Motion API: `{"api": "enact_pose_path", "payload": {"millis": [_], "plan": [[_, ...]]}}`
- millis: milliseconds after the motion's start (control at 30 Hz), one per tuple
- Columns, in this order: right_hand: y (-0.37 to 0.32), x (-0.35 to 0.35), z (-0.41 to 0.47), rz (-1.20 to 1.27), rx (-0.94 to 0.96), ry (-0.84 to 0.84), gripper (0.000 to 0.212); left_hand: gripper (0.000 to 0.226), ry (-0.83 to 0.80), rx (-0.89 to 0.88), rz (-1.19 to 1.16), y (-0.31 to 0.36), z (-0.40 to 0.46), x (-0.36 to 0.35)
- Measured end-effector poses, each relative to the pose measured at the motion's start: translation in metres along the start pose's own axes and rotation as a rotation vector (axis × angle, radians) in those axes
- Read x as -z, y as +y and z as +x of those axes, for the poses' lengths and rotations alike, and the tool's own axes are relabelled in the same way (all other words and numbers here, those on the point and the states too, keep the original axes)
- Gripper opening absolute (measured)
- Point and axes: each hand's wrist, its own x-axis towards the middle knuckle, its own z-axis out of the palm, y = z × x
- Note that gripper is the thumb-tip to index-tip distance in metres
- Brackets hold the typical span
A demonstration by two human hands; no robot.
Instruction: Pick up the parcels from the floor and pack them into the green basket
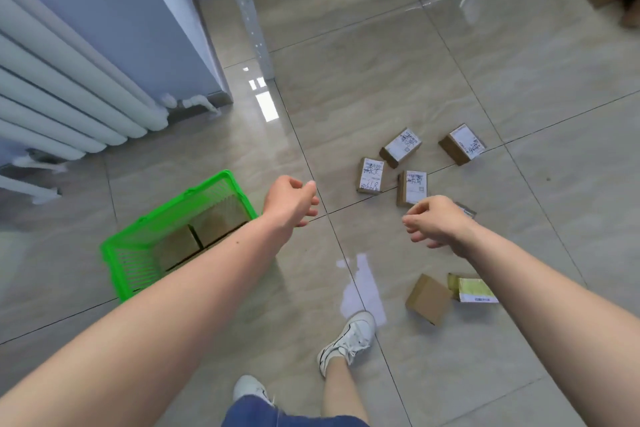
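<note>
The parcels (410,185) lie scattered on the tiled floor (381,80): 4 labelled ones in a loose cluster ahead, a plain brown one (428,298) and a yellowish-labelled one (474,289) closer to the person's feet, and what looks like 1 more mostly hidden behind the right hand (438,220). The green basket (138,236) sits on the floor to the left, well apart from the cluster, with at least 2 brown boxes already lying in its bottom. So the packing looks partly done, and the step in hand seems to be a reach for another parcel. The next move calls for lowering a hand to 1 of the small boxes, likely the nearest labelled one, closing the fingers round its sides and carrying it across to the basket. Both arms stretch forward and down over the floor, hands apart. The left hand (289,203) hangs with fingers loosely curled and holds nothing; the right hand does too, fingers drooping, above the near edge of the cluster
</note>
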Motion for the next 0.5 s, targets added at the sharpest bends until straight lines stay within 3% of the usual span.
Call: {"api": "enact_pose_path", "payload": {"millis": [200,300,367,500], "plan": [[0.000,0.065,0.044,0.046,-0.037,0.091,0.011,0.034,-0.011,0.013,0.054,0.044,0.033,-0.064],[-0.007,0.080,0.075,0.092,-0.053,0.145,0.035,0.028,0.014,-0.008,0.120,0.059,0.061,-0.085],[-0.014,0.086,0.096,0.119,-0.061,0.156,0.036,0.025,0.017,-0.019,0.149,0.069,0.080,-0.097],[-0.023,0.094,0.149,0.152,-0.048,0.206,0.045,0.051,-0.014,-0.043,0.199,0.089,0.121,-0.123]]}}
